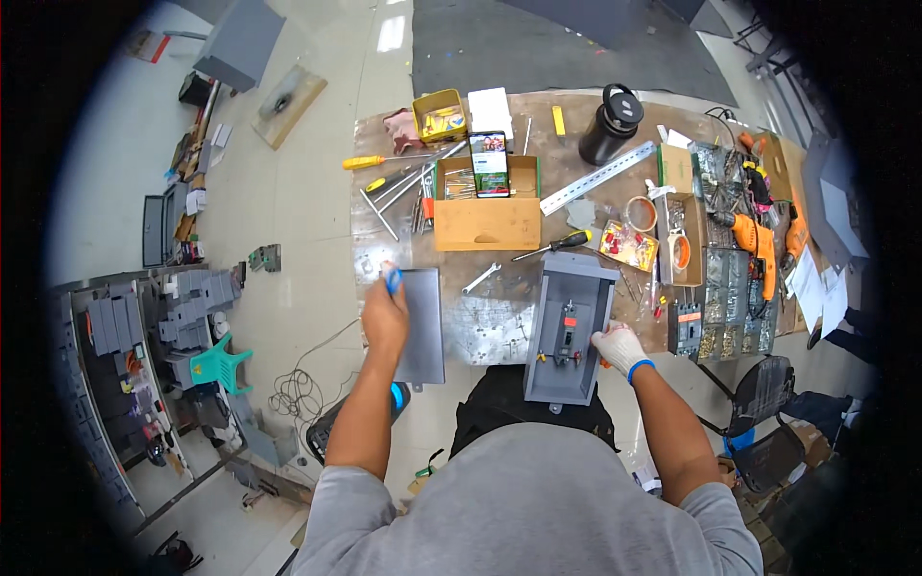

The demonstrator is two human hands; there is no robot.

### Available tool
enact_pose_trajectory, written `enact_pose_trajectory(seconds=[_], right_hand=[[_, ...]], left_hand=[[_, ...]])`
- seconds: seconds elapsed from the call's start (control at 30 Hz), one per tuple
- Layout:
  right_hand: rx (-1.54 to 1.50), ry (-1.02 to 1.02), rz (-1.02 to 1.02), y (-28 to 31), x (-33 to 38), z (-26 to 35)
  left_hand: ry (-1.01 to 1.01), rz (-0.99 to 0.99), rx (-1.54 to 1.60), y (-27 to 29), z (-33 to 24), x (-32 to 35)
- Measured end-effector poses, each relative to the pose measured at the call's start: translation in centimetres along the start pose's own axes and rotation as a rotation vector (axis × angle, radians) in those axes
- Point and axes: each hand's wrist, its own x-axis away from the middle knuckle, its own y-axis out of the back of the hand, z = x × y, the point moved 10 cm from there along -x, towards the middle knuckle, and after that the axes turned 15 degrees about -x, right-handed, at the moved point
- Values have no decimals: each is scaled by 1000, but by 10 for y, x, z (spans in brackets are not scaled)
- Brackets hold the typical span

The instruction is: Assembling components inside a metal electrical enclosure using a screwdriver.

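A grey metal enclosure box (538,379) lies open side up at the table's near edge. Inside it sits a black circuit breaker (569,331) with an orange-red label and small coloured terminals. My right hand (619,346), in a white glove, is closed on the box's right wall. My left hand (386,319) is bare and closed around a small blue object (394,279), whose kind I cannot make out. Beside that hand lies a flat grey metal cover (423,331), partly past the table edge.
Behind the box lie a screwdriver (552,246) and a wrench (482,278). A phone (489,165) leans in a cardboard box (487,226). A black bottle (611,127), a slotted metal strip (597,179), orange drills (754,240) and screw bins (735,288) stand farther off. Another breaker (685,328) is at right.
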Motion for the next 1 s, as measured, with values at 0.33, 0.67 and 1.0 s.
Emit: enact_pose_trajectory(seconds=[0.33, 0.67, 1.0], right_hand=[[297, 311, -176, 4, -20, -12], [32, 119, -67, 25, 15, 1], [-43, 46, 117, 7, 42, 63]], left_hand=[[-198, 83, 5, -10, -173, -66], [-48, 371, 510, -129, -252, -58], [-100, -78, -131, -48, 59, -3]])
